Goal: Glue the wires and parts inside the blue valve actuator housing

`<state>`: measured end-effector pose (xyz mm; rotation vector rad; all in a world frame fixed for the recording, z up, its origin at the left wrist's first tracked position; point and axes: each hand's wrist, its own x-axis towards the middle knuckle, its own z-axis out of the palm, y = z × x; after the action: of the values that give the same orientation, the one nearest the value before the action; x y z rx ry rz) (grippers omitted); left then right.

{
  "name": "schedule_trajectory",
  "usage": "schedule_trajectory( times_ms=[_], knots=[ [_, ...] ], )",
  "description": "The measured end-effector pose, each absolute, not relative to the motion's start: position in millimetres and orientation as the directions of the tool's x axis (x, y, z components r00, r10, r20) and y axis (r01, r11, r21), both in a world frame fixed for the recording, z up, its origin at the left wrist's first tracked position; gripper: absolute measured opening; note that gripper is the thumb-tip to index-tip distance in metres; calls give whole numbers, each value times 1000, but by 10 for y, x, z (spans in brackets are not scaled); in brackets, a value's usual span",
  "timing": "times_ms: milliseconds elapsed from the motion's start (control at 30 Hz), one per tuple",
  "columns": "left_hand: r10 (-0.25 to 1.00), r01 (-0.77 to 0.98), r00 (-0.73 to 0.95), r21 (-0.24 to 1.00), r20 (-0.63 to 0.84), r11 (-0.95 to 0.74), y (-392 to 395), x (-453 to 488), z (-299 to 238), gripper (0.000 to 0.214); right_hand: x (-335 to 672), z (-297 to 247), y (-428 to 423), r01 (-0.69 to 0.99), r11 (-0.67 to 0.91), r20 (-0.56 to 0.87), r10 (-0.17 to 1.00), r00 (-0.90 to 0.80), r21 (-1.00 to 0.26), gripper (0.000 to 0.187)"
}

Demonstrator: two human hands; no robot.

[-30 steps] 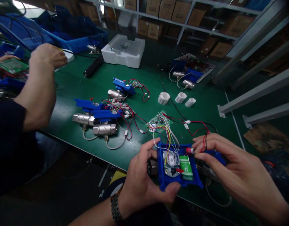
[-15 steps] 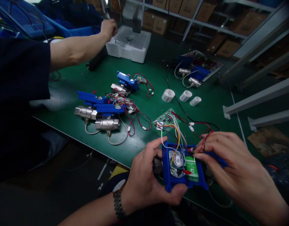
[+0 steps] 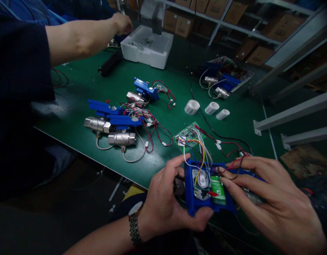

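Note:
My left hand [image 3: 170, 198] is wrapped round a blue plastic housing [image 3: 189, 187], thumb along its near edge and fingers at its left side. Inside sit a green battery [image 3: 218, 191] and a metal motor part [image 3: 202, 182] with yellow, white and red wires. These wires run up to a green circuit board [image 3: 190, 136] lying on the table. My right hand [image 3: 267, 198] is closed at the housing's upper right corner, with thin red and black wires [image 3: 239, 164] pinched at its fingertips. The wire ends under those fingers are hidden.
Blue valve units with metal bodies [image 3: 122, 139] and loose wires lie to the left. White label rolls [image 3: 192, 107] stand past the board. Further back are a foam box [image 3: 144, 56], a black screwdriver [image 3: 110, 64] and a filled tray [image 3: 244, 83]. A co-worker's arm [image 3: 83, 39] reaches across from the left.
My right fingertips have shifted slightly and the red and black wires now drape over them differently. The housing stays in my left hand. The co-worker's hand has moved slightly at the foam box.

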<state>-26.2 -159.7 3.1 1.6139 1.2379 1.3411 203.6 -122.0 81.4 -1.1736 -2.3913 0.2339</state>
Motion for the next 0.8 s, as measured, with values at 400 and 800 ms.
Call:
schedule_trajectory(
  times_ms=[400, 800],
  knots=[
    [965, 176, 24, 950, 260, -260, -1607, -269, -19, 98, 2087, 706, -1288, 713, 597, 329, 801, -501, -368, 17],
    [964, 197, 10, 945, 265, -262, -1613, -256, -12, 97, 2087, 709, -1306, 722, 601, 333, 796, -505, -343, 26]
  ],
)
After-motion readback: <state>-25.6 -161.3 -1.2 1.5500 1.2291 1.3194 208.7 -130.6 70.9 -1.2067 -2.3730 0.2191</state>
